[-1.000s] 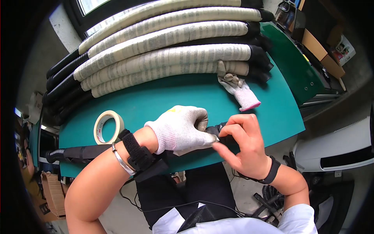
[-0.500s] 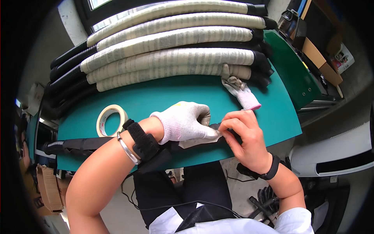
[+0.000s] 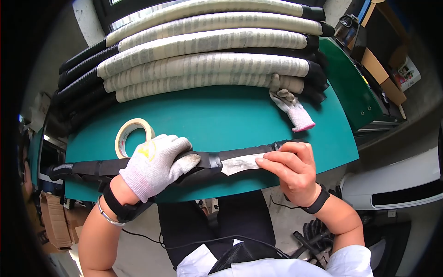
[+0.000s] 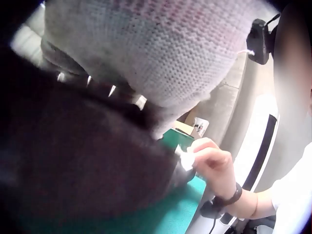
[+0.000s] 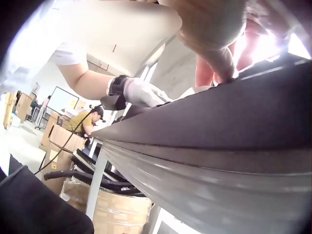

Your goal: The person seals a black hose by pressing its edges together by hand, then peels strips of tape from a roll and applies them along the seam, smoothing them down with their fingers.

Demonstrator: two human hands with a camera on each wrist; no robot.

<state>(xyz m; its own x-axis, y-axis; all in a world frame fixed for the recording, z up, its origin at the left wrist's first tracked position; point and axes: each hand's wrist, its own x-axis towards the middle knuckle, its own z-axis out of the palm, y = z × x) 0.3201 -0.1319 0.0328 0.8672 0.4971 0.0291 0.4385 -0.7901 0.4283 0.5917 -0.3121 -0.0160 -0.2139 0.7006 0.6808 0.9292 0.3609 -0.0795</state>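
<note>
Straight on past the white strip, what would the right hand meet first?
Probably the shiny dark band on the black tube, left of the right hand in the head view; depth unclear.

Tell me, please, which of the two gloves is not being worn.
The loose glove lying by the wrapped tubes; the left hand is wearing the other.
</note>
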